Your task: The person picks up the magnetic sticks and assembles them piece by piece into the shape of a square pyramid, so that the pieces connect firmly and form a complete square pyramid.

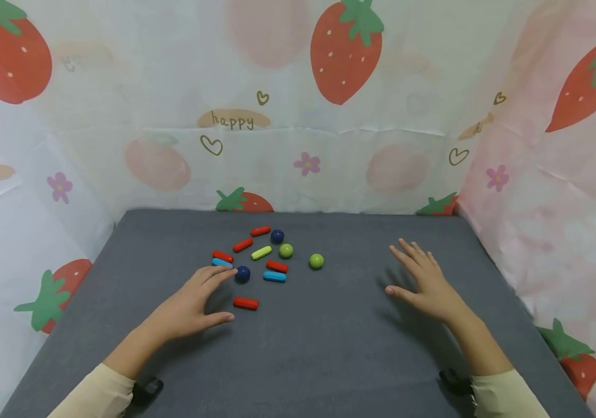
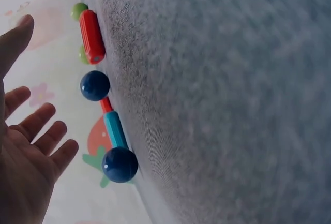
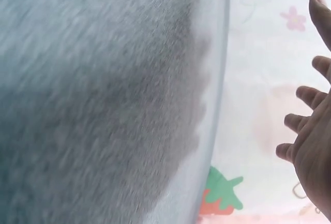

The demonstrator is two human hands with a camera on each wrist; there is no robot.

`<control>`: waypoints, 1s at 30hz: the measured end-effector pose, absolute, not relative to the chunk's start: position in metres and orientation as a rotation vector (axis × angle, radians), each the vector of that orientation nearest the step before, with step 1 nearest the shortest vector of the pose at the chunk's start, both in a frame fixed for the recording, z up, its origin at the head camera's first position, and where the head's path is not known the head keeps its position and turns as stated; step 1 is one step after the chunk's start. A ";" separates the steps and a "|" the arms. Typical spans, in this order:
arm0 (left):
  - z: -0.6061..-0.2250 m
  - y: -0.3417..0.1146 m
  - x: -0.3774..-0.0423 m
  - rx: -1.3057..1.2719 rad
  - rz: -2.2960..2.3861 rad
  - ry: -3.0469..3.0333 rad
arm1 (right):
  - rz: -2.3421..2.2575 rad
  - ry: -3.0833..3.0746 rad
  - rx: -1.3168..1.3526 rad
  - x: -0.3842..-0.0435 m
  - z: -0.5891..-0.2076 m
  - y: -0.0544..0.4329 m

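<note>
My left hand [image 1: 188, 307] hovers over the grey table with fingers spread loosely and thumb apart, holding nothing. Its fingertips are close to a dark blue ball [image 1: 242, 274] and a light blue stick [image 1: 221, 262], partly covered by the hand. A red stick [image 1: 246, 303] lies just right of the thumb. In the left wrist view, the palm [image 2: 23, 167] faces dark blue balls [image 2: 120, 165] and a red stick [image 2: 92, 36]. Far to the right, my right hand [image 1: 425, 284] is held above the cloth, fingers extended and grasping nothing; the right wrist view shows its spread fingers [image 3: 310, 97].
Further back lie a yellow-green stick [image 1: 262, 253], another dark blue ball [image 1: 277, 236], green balls [image 1: 316, 261], several red sticks [image 1: 260, 231] and another light blue stick [image 1: 274, 277]. A strawberry-print curtain [image 1: 329, 168] borders the grey table [image 1: 329, 360] at the back and sides.
</note>
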State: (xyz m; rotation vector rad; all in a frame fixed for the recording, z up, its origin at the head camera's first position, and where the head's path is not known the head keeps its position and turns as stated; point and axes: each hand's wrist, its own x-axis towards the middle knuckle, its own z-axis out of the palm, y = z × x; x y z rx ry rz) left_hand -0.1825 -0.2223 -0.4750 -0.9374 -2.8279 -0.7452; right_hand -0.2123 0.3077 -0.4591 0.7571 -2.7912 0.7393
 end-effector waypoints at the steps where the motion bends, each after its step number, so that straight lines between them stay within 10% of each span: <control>1: -0.476 -0.221 -0.183 -0.925 -0.757 -2.837 | 0.749 -2.787 0.761 -0.214 -0.460 0.307; 30: -0.485 -0.208 -0.203 -0.816 -1.046 -3.026 | 1.121 -2.868 0.703 -0.252 -0.458 0.253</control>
